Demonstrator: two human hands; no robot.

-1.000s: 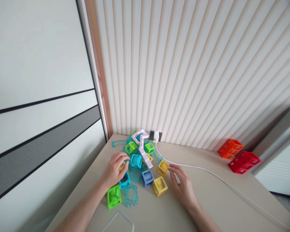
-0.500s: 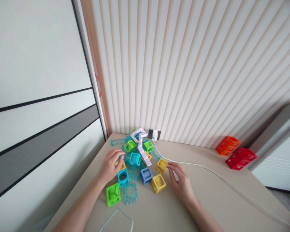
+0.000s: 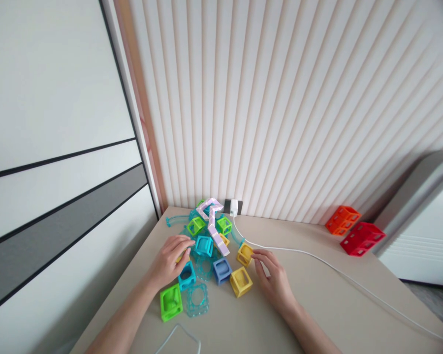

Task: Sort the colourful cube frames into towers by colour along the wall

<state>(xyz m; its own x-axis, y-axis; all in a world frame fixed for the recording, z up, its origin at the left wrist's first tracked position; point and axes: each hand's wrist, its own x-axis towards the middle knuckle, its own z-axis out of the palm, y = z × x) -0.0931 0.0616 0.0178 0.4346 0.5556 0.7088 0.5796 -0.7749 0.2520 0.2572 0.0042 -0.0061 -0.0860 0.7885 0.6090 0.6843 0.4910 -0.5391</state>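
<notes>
My left hand (image 3: 171, 260) is over the left side of a pile of plastic cubes, its fingers curved above a yellow cube that is mostly hidden beneath them. Its fingertips come close to a cyan cube (image 3: 204, 246). My right hand (image 3: 273, 278) has its fingers apart, with the fingertips at the right side of a yellow cube (image 3: 245, 254). Between the hands stand a blue cube (image 3: 222, 271) and another yellow cube (image 3: 241, 281). A lilac segmented strip (image 3: 213, 227) lies across the pile. Below my left hand are a second cyan cube (image 3: 187, 276) and a green cube (image 3: 171, 302).
Orange blocks (image 3: 342, 220) and red blocks (image 3: 362, 239) stand at the right by the ribbed wall. A white cable (image 3: 319, 260) runs from a charger (image 3: 234, 207) across the table (image 3: 317, 305). A clear teal frame (image 3: 198, 299) lies near the front.
The view has shifted slightly. My left hand has moved a little right, with its fingers now nearer the cyan cube and covering more of the yellow one. My right hand stays beside its yellow cube.
</notes>
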